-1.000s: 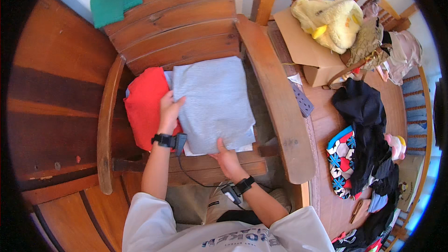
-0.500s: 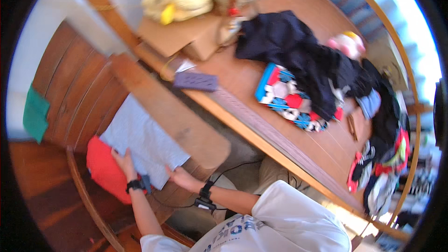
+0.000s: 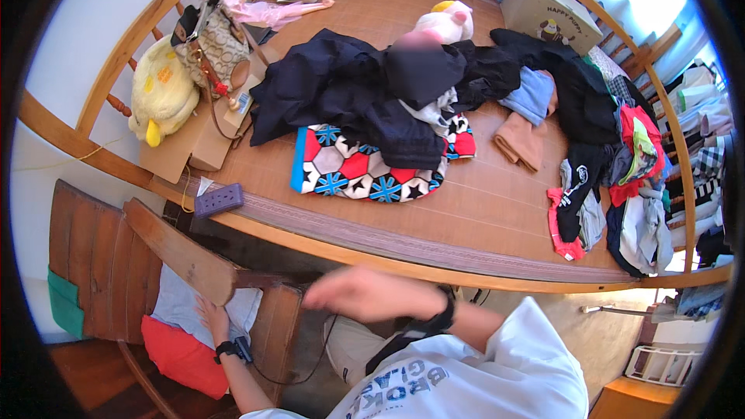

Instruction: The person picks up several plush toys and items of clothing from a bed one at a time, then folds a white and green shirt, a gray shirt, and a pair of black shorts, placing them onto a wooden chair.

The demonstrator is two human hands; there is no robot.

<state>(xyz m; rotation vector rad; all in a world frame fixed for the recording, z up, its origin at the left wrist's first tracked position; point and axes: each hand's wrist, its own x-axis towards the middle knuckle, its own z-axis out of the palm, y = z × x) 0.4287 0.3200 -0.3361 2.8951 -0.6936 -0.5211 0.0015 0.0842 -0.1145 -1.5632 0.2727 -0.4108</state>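
My left hand (image 3: 213,320) lies with its fingers stretched out on a folded light grey cloth (image 3: 168,295) on the seat of a wooden chair. Under and beside that cloth is a red cloth (image 3: 182,357). Raised near the bed's front edge, my right hand (image 3: 345,293) is smeared by motion, so its fingers cannot be made out; no held thing shows. Over the bed's middle spread dark navy clothes (image 3: 326,81), partly covering a patterned cloth (image 3: 357,172) in red, white, black and blue.
Beside the cloth is the chair's wooden armrest (image 3: 182,248). A purple power strip (image 3: 219,200) rests at the bed's edge, near a cardboard box (image 3: 167,161) and a yellow plush toy (image 3: 161,85). Folded brown cloth (image 3: 518,141) and piled clothes (image 3: 640,155) lie to the right.
My right hand has left the grey cloth and moved up toward the bed. My left hand stays on the cloth. The view has turned, showing more of the bed.
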